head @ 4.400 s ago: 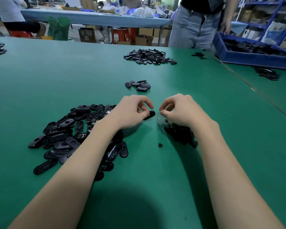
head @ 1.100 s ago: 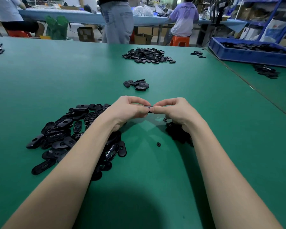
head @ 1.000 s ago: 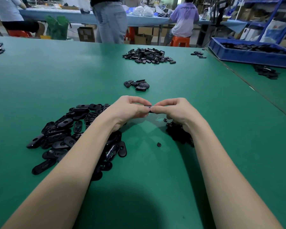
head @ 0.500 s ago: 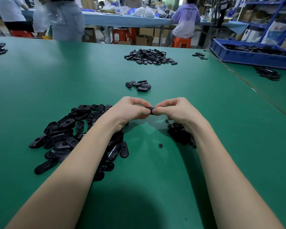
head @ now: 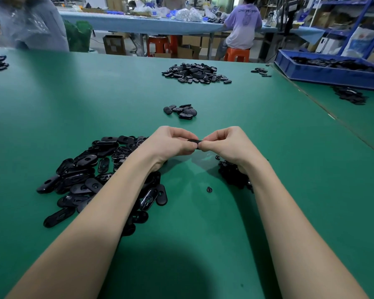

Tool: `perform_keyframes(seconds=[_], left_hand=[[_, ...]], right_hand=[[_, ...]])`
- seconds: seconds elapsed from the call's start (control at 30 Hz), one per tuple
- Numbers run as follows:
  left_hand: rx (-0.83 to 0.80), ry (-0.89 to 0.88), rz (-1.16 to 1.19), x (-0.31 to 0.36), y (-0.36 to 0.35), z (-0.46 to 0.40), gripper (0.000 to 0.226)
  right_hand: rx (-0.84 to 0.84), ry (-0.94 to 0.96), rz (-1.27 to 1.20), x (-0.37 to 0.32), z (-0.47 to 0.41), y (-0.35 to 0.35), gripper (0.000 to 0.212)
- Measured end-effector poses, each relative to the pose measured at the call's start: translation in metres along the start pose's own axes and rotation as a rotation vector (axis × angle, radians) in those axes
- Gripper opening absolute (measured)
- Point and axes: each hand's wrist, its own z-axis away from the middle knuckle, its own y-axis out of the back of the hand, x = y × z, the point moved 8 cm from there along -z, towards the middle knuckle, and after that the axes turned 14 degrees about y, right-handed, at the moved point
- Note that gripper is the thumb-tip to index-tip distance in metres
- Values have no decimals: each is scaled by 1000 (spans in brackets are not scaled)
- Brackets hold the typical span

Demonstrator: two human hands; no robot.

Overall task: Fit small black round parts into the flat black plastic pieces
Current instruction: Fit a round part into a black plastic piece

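My left hand (head: 171, 143) and my right hand (head: 227, 145) meet above the green table, both pinching one flat black plastic piece (head: 193, 140) between their fingertips. Only its thin edge shows; any round part in it is hidden by my fingers. A heap of flat black oval pieces (head: 89, 173) lies under and left of my left forearm. A dark pile of small round parts (head: 232, 173) sits under my right wrist. One loose round part (head: 209, 189) lies on the table between my forearms.
A small cluster of black pieces (head: 181, 112) lies just beyond my hands, a larger heap (head: 195, 73) farther back. A blue tray (head: 328, 72) with black parts stands at the back right. People stand or sit beyond the table's far edge.
Earlier my hands were apart, the left holding a flat piece. Since about a second ago both pinch the piece together, nearly still. A person in the background has walked left.
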Motion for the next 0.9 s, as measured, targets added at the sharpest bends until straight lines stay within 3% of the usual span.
perform_keyframes(seconds=[0.33, 0.47, 0.67, 0.77, 0.9], left_hand=[[56, -15, -45, 2, -2, 5, 18], [73, -118, -146, 11, 1, 9, 14], [258, -361, -557, 29, 1, 18, 20], [300, -416, -582, 35, 5, 12, 20], [481, -372, -578, 54, 26, -30, 19]], right_hand=[[45, 9, 28, 3, -2, -3, 16], [73, 31, -75, 3, -3, 1, 11], [65, 16, -78, 3, -2, 7, 15], [73, 22, 22, 3, -3, 13, 20], [66, 22, 22, 6, -3, 15, 19]])
